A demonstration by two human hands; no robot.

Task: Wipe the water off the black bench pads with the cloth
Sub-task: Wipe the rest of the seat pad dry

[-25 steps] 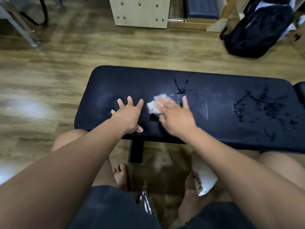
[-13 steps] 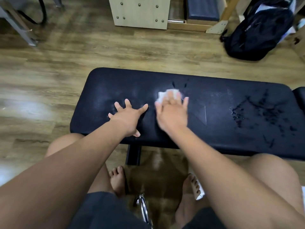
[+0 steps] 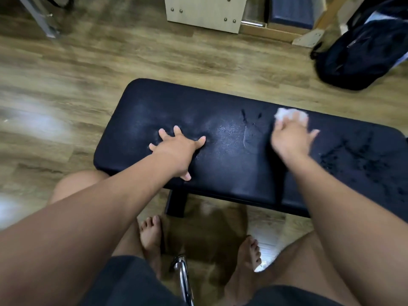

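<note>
1. The black bench pad (image 3: 220, 173) runs left to right across the middle, on a wooden floor (image 3: 110, 62).
2. The left hand (image 3: 176, 149) is planted flat on the left part of the pad, fingers spread wide and holding nothing.
3. The right hand (image 3: 289, 140) is further right, near the far edge of the pad. It's on top of the white cloth (image 3: 289, 113). It's pretty motion-blurred, but the fingers look stretched out over the cloth, pressing it onto the pad rather than bunching it up.
4. The cloth pokes out past the fingertips on the far side, touching the pad.
5. There's a big patch of water splotches (image 3: 357, 157) on the right part of the pad, right of the cloth hand. A few smaller streaks (image 3: 251, 120) sit between the two hands.
6. A dark backpack (image 3: 364, 54) is on the floor far right, with a pale wooden box (image 3: 203, 12) at the far edge.
7. Bare feet and a chrome tube (image 3: 183, 279) are on the near side, under the bench.
</note>
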